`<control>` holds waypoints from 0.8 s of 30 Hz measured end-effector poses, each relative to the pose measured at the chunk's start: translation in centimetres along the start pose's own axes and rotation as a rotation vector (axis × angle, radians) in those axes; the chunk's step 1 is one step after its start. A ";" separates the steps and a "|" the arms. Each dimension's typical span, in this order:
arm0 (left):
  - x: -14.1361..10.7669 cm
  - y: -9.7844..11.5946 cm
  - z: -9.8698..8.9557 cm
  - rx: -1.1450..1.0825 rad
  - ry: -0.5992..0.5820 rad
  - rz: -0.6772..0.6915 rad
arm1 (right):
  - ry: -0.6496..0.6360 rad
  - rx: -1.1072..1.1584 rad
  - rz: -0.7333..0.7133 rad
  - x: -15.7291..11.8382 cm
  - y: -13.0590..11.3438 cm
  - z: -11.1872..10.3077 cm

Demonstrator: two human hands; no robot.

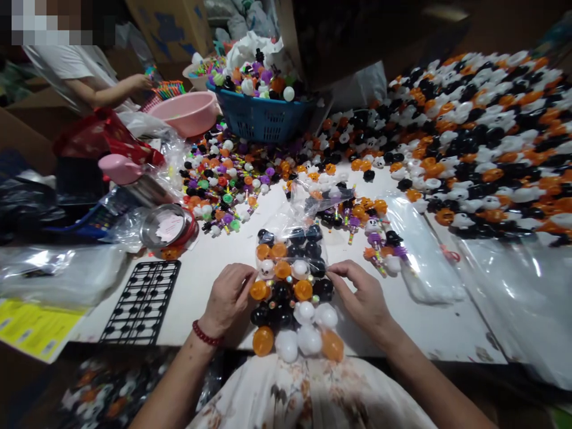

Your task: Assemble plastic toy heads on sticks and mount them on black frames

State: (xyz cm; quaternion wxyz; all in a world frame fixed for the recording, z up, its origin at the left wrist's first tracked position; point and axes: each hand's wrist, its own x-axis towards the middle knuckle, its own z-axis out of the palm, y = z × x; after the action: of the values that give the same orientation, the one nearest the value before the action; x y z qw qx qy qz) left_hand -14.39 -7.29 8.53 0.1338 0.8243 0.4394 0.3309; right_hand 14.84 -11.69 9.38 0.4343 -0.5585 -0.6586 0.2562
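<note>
Left hand [227, 297]: thumb and fingers pinching bag's left edge. Bag [282, 269] dead between hands, on table [212, 250], long axis pointing away from lap. Right hand [367, 298] pinches right edge. Neither clearly nearer.

Glossy plastic bag [292, 223], matt paper label [170, 226]

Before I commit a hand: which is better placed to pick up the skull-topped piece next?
Probably the right hand: the skull-topped piece lies just beyond it. The left hand would have to reach across the filled bag. Either must first release it.
</note>
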 end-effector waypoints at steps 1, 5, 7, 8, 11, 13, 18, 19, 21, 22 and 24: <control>0.0 0.1 -0.2 0.005 -0.008 0.017 | -0.005 -0.016 -0.008 0.0 -0.2 -0.2; -0.6 0.3 -0.9 0.005 -0.097 0.046 | -0.035 -0.079 -0.034 -0.8 -0.6 -0.6; -0.9 0.4 -1.3 -0.004 -0.149 0.044 | -0.038 -0.111 -0.083 -1.4 -0.5 -0.7; -1.0 0.6 -1.6 -0.009 -0.172 0.051 | -0.040 -0.125 -0.112 -1.7 -0.5 -0.8; -1.2 1.1 -2.3 -0.007 -0.219 0.109 | -0.081 -0.143 -0.184 -2.5 -0.7 -1.2; -1.2 1.6 -2.8 0.001 -0.245 0.149 | -0.122 -0.139 -0.204 -2.9 -1.1 -1.7; -1.4 2.8 -4.3 0.048 -0.310 0.201 | -0.236 -0.129 -0.220 -3.5 -2.5 -2.7; -1.5 3.1 -4.6 0.056 -0.324 0.208 | -0.254 -0.132 -0.225 -3.6 -2.8 -2.9; -1.9 3.6 -5.1 0.062 -0.353 0.218 | -0.274 -0.141 -0.222 -4.0 -3.2 -3.2; -2.1 4.0 -5.4 0.062 -0.366 0.222 | -0.286 -0.146 -0.213 -4.2 -3.4 -3.4; -2.6 4.6 -5.8 0.068 -0.382 0.224 | -0.313 -0.159 -0.192 -4.7 -3.6 -3.8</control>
State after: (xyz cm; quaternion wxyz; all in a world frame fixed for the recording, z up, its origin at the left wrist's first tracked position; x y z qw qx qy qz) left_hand -16.33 -12.49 14.12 0.1491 0.9198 0.3225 0.1665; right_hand 16.22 -17.63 12.87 0.3036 -0.4789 -0.7866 0.2445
